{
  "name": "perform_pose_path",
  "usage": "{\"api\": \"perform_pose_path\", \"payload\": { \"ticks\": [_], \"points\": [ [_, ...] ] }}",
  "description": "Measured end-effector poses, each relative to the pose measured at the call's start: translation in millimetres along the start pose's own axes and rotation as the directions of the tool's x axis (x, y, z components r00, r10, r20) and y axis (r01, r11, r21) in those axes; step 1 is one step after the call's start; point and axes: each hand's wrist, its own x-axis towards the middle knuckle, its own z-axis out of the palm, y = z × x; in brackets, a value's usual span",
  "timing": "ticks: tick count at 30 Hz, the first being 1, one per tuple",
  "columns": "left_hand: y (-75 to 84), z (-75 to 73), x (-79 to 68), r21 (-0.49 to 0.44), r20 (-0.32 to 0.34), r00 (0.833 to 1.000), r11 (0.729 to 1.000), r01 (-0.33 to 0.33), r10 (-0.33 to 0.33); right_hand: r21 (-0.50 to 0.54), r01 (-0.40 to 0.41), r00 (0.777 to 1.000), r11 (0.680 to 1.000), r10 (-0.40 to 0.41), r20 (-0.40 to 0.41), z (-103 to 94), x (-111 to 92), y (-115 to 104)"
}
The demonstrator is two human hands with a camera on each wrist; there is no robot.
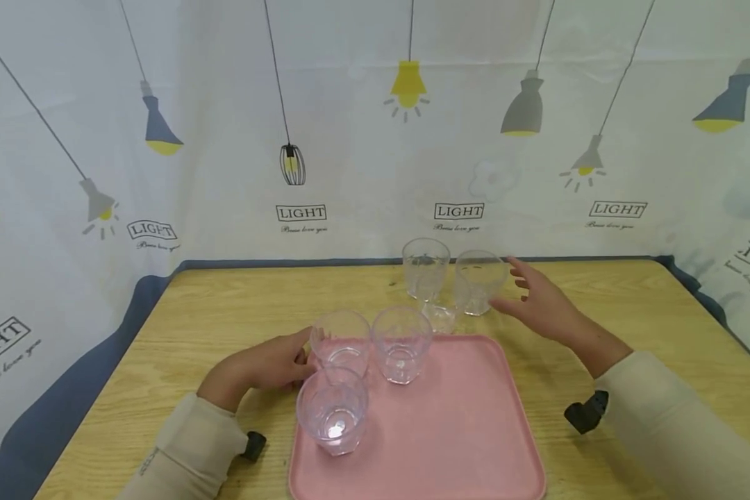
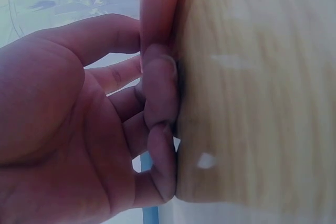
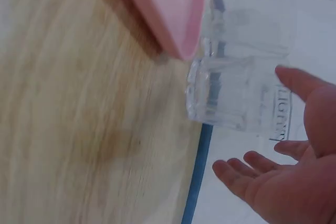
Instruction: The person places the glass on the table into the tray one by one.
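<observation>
My left hand (image 1: 279, 360) is at the back left corner of a pink tray (image 1: 450, 430). In the left wrist view its thumb and curled fingers pinch the tray's edge (image 2: 160, 9). Three clear tumblers stand on the tray: a front one (image 1: 334, 413), one behind it (image 1: 342, 347) beside my left hand, and one to the right (image 1: 402, 347). My right hand (image 1: 546, 305) reaches past the tray with fingers spread, thumb and fingers at the right side of a clear tumbler (image 1: 478, 285) on the table. In the right wrist view this tumbler (image 3: 228, 95) overlaps the thumb tip.
Another clear tumbler (image 1: 425, 267) stands on the wooden table (image 1: 225, 298) left of the one by my right hand. A small clear glass shape (image 1: 439, 317) sits just behind the tray's back edge. A white cloth (image 1: 350, 125) printed with lamps hangs behind the table.
</observation>
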Motion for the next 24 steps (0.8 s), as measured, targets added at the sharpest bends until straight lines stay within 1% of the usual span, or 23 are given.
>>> {"api": "perform_pose_path", "payload": {
  "ticks": [5, 9, 15, 18, 24],
  "points": [
    [0.2, 0.3, -0.5, -0.004, 0.005, 1.000, 1.000, -0.002, 0.002, 0.042, -0.029, 0.998, 0.999, 0.027, 0.056, -1.5, 13.0, 2.0],
    [0.2, 0.0, -0.7, -0.001, 0.003, 1.000, 1.000, 0.002, -0.002, 0.078, -0.045, 0.997, 0.996, 0.039, 0.071, 0.3, 18.8, 2.6],
    [0.2, 0.1, -1.4, 0.006, -0.010, 1.000, 1.000, 0.013, -0.013, 0.127, -0.048, 0.998, 0.991, 0.041, 0.053, 8.5, 25.1, 6.5],
    [-0.2, 0.1, -1.6, 0.007, -0.013, 1.000, 1.000, 0.018, -0.018, 0.173, -0.059, 0.997, 0.983, 0.051, 0.052, 12.3, 27.1, 8.2],
    [-0.4, -0.3, -1.1, 0.009, -0.011, 1.000, 1.000, 0.006, -0.006, 0.243, -0.072, 0.997, 0.967, 0.060, 0.055, 18.2, 28.9, 9.5]
  ]
}}
